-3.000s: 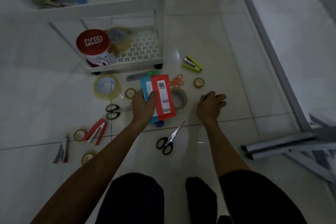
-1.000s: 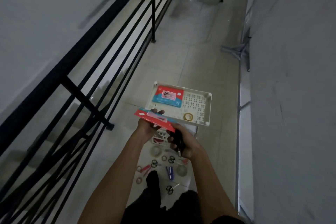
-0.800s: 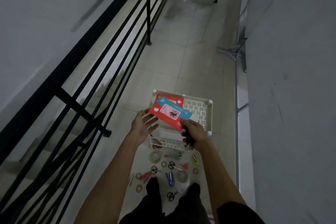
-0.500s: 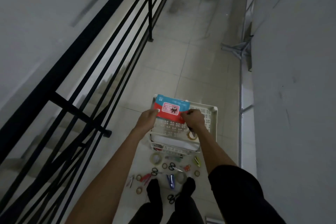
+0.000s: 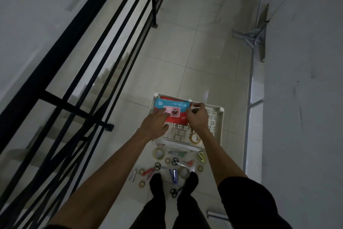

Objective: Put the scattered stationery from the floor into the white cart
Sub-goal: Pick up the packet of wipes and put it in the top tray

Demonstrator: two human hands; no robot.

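I log a white cart [image 5: 221, 123] with a punched cut-out pattern, a red-and-blue packet [image 5: 174, 112] with a pink label, a tan tape roll [image 5: 191, 138], orange-handled scissors [image 5: 189, 162], a blue stapler [image 5: 173, 175], black railing [image 5: 65, 42], pale grey floor tiles [image 5: 185, 52].

A single wide-angle view from the standing person's head looks steeply down and slightly forward; the white cart [image 5: 221, 121] is near below it, the tiled floor [image 5: 185, 52] and feet [image 5: 157, 182] farther down
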